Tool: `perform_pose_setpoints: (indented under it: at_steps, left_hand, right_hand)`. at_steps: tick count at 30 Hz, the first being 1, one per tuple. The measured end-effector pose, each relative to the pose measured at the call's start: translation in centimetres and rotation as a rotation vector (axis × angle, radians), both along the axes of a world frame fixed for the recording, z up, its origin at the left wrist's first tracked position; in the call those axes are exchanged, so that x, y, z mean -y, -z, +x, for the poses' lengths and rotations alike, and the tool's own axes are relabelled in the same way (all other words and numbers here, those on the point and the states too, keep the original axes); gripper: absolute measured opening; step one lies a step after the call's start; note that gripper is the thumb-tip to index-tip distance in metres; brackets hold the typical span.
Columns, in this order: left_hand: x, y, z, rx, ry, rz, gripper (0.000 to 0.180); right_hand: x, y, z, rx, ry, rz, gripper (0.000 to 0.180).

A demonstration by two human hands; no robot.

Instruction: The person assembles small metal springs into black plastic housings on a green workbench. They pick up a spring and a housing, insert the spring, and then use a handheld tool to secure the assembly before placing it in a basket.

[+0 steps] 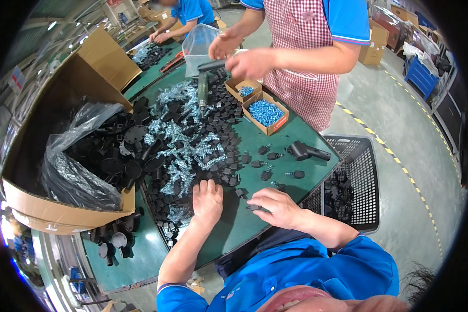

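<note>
A small black part [255, 207] is pinched under the right hand [278, 207] on the green table [255, 143] — stiff and light, probably best gripped at its sides. The left hand [208, 200] lies half open on the parts pile [192, 151], holding nothing visible.

Sitting left of the green table [255, 143]: a cardboard box [62, 130]. Lying on it: two small screw boxes [265, 112]. Standing right of it: a black basket [356, 177].
</note>
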State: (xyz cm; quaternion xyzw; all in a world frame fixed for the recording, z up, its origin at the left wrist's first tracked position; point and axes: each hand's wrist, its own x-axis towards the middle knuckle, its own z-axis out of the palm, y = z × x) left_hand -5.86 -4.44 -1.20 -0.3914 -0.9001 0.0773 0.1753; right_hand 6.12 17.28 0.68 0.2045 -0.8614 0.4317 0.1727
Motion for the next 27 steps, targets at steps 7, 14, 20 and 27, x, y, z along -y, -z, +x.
perform_pose_setpoints:
  at_steps: [7, 14, 20, 27]
  left_hand:
    - [0.3, -0.5, -1.2, 0.116, -0.034, 0.161, 0.013]
    - [1.4, -3.4, -2.5, 0.268, -0.146, 0.797, 0.010]
    - [-1.6, -2.7, 3.5, 1.371, -0.128, 1.690, 0.024]
    - [-2.3, -1.2, 6.5, 1.162, -0.034, 1.690, 0.030]
  right_hand:
    - [-0.9, -0.2, 0.0, -0.016, 0.009, -0.031, 0.032]
    - [-1.6, -0.7, -0.6, -0.037, 0.046, -0.136, 0.030]
    - [-0.4, 0.5, -4.6, 0.108, -0.006, -0.353, 0.017]
    - [-0.1, 0.8, -4.1, 0.805, -0.107, -0.561, 0.044]
